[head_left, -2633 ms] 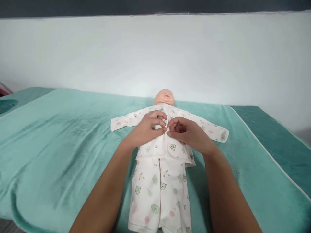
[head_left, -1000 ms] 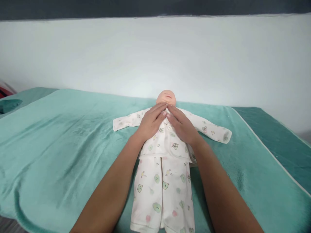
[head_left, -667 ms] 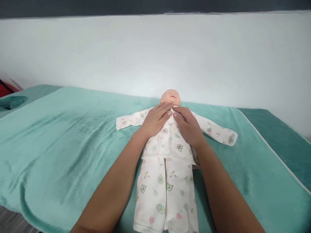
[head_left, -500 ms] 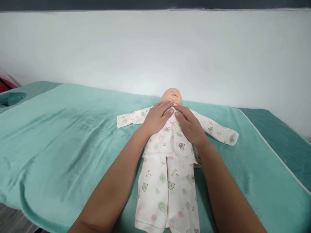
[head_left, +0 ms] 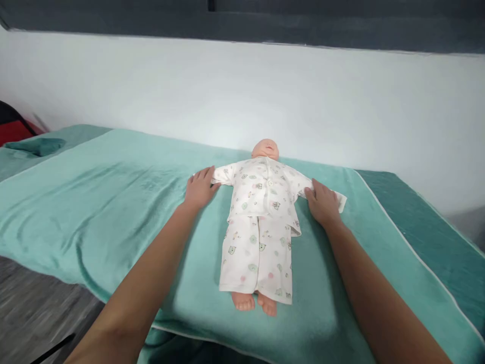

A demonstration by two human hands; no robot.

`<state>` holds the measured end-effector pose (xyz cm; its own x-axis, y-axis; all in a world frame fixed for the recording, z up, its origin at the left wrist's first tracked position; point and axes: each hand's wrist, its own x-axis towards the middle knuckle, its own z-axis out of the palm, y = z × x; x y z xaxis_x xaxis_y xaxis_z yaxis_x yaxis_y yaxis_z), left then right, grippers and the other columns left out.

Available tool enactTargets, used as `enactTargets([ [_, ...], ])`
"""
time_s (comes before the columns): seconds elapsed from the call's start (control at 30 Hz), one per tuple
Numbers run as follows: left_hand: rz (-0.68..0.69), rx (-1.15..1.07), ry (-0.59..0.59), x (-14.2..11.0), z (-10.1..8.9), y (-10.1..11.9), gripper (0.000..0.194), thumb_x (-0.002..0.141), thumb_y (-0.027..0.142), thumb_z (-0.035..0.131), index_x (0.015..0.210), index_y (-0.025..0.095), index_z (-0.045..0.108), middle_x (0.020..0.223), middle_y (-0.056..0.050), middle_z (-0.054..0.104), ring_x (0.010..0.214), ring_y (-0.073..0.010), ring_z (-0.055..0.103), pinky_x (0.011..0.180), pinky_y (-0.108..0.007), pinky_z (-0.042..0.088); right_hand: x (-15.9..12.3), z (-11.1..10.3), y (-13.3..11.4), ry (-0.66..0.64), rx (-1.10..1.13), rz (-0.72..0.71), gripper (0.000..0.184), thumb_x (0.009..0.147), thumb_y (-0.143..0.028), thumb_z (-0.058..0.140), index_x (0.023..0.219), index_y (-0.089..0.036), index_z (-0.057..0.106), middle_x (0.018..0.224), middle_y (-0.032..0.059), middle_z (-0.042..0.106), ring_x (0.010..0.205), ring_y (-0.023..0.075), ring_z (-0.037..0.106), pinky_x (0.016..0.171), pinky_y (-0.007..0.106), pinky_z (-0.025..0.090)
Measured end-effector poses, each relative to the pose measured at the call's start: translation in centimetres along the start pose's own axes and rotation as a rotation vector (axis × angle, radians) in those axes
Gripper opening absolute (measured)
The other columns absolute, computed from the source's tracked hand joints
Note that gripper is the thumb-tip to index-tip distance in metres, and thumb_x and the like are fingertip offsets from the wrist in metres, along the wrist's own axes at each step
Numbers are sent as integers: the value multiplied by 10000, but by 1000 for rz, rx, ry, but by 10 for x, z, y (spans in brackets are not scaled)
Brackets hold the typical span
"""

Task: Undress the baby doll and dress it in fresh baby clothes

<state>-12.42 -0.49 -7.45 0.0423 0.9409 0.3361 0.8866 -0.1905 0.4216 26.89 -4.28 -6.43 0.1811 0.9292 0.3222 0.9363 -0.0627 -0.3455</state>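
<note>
A baby doll point(head_left: 261, 202) lies on its back, head at the far side and bare feet towards me. It wears a white buttoned shirt point(head_left: 257, 187) and white trousers point(head_left: 254, 258), both printed with small animals and clouds. Both sleeves stretch out sideways. My left hand point(head_left: 200, 189) lies over the end of the left-hand sleeve, fingers laid flat and thumb apart. On the right-hand sleeve rests my right hand point(head_left: 323, 203), palm down with fingers extended. The cuff shows just beyond it.
A green plush blanket point(head_left: 125, 202) with some wrinkles covers the bed surface. Behind stands a white wall point(head_left: 242, 91) with a dark band point(head_left: 242, 25) above. Something red point(head_left: 15, 132) is at the far left. Grey floor point(head_left: 38, 298) shows at lower left.
My hands have moved apart from the doll's chest, outward along the sleeves. The view now takes in more of the doll, including its feet.
</note>
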Motion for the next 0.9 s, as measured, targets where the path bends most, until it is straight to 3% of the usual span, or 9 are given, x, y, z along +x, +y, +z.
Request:
enactTargets([
  [0.13,-195,74,38,-14,-18,-29,633,939,440,511,1514,179,467,1449,-227,545,1332,-441,482,1099,-582,360,-9,-17,40,26,-54,105,579,940,-431,426,1381,-86,572,1471,232,501,1391,357,415,1174,523,280],
  [0.23,-211,82,63,-14,-20,-36,577,926,407,523,1473,220,531,1320,-197,637,1268,-417,531,1062,-535,405,-10,-24,55,129,-14,299,572,870,-408,532,1305,-45,614,1361,286,540,1344,396,426,1133,526,304],
  [0.33,-173,25,108,-12,-17,-38,544,899,314,540,1435,233,580,1253,-159,682,1248,-382,551,1072,-493,416,-10,-30,54,147,48,431,529,841,-354,579,1267,-45,632,1204,287,611,1169,401,538,994,517,408],
  [0.47,-117,-302,163,-9,-16,-43,533,825,234,595,1354,202,653,1324,-118,669,1257,-322,567,1108,-427,419,-10,-35,41,138,163,429,429,818,-261,604,1222,-126,660,1082,191,664,938,287,609,849,404,454],
  [0.53,-183,-571,158,-8,-16,-47,564,795,268,655,1354,191,650,1339,-116,664,1195,-298,614,1068,-411,457,-10,-37,35,178,262,424,424,803,-235,614,1216,-156,662,1079,156,669,883,243,612,816,366,455],
  [0.67,-295,-1008,173,-2,-15,-52,679,707,323,775,1353,158,646,1138,-102,737,1017,-245,678,990,-386,506,-8,-33,35,323,473,438,394,731,-156,600,1110,-196,701,1029,116,687,850,227,620,803,363,454],
  [0.73,-303,-1114,203,1,-13,-54,707,654,304,817,1324,140,664,1102,-95,739,992,-225,674,983,-374,516,-6,-29,38,353,503,423,365,717,-151,590,1057,-213,707,1012,111,687,885,246,619,824,382,450],
  [0.9,-321,-1245,234,5,-13,-55,688,618,185,818,1292,156,681,1255,-108,704,1105,-238,663,1041,-394,521,-5,-26,43,360,549,410,299,703,-170,587,980,-249,669,983,96,655,875,279,592,822,427,438],
])
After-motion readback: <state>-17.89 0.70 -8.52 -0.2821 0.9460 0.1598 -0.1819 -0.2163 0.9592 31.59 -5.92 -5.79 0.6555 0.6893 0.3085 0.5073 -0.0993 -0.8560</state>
